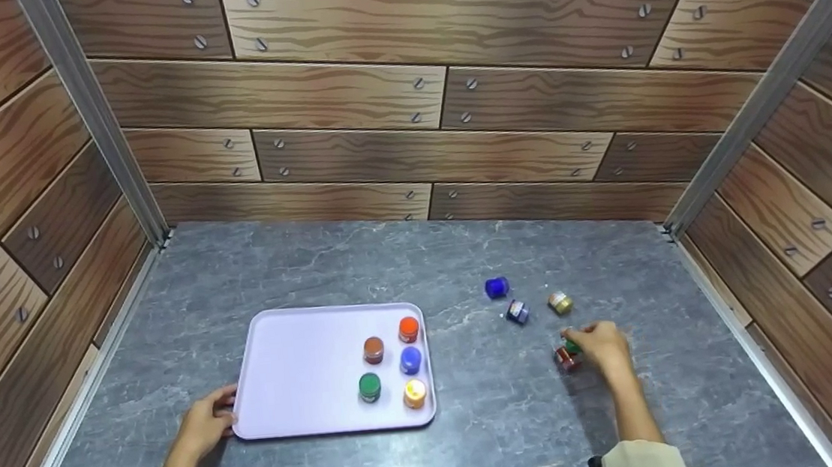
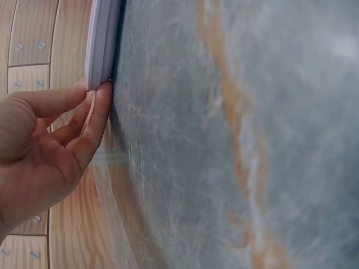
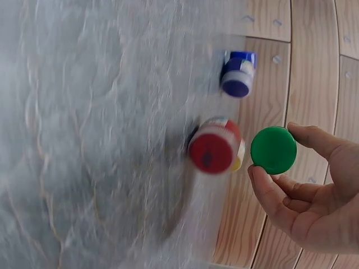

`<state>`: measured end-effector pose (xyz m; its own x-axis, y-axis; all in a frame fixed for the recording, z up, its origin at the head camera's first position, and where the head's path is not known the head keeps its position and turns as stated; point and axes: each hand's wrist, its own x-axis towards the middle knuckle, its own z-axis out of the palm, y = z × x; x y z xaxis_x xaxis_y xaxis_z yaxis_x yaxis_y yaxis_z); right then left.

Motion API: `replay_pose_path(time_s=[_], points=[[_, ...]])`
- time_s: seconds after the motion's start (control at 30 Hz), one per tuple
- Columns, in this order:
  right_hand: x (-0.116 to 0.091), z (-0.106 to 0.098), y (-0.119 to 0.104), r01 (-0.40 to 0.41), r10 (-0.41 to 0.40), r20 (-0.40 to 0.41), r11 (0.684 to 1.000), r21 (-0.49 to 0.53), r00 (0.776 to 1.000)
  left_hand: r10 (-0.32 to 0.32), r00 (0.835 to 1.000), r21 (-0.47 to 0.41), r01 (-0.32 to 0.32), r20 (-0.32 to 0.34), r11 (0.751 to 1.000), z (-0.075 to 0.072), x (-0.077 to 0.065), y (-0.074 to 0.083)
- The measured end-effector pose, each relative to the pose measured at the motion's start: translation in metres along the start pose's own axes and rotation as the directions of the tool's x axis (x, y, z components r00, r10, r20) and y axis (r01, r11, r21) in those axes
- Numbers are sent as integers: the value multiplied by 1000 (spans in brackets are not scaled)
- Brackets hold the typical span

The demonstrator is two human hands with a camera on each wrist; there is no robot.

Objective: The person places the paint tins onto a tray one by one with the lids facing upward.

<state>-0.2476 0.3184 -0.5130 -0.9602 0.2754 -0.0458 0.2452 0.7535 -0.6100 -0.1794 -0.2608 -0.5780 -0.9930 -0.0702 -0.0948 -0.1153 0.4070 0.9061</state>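
My left hand (image 1: 201, 427) pinches the left edge of a pale lilac tray (image 1: 300, 371) between thumb and fingers; the left wrist view shows the tray's corner (image 2: 101, 56) in that grip. On the right, my right hand (image 1: 604, 346) holds a small paint jar with a green lid (image 3: 274, 149) between thumb and fingertips. Right beside it in the head view is a red paint jar (image 1: 567, 359), on the table. Several paint jars stand on the tray's right half: orange-red (image 1: 408, 329), brown (image 1: 373, 350), blue (image 1: 410, 359), green (image 1: 370, 387) and yellow-orange (image 1: 415, 393).
Beyond my right hand lie a bright blue jar (image 1: 497, 287), a dark blue jar (image 1: 518, 312) and a yellow jar (image 1: 560, 303). The grey marbled table (image 1: 509, 436) is enclosed at the back and sides by wood-patterned walls (image 1: 342, 82).
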Motion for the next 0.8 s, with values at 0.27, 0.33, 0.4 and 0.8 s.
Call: replay_pose_path(time_s=[0.27, 0.33, 0.4, 0.8], points=[[-6, 15, -22, -24, 15, 60, 988, 153, 998, 0, 1000, -2, 0, 7, 1000, -1, 1, 1], [-7, 17, -26, -17, 8, 63, 990, 141, 998, 2, 1000, -1, -2, 6, 1000, -1, 1, 1], [-8, 19, -31, -2, -4, 57, 993, 117, 998, 1, 1000, 0, -1, 5, 1000, 0, 1, 1], [-18, 40, -55, 78, -82, 42, 994, 77, 996, 5, 1000, 8, -5, -2, 1000, 1, 1, -1]])
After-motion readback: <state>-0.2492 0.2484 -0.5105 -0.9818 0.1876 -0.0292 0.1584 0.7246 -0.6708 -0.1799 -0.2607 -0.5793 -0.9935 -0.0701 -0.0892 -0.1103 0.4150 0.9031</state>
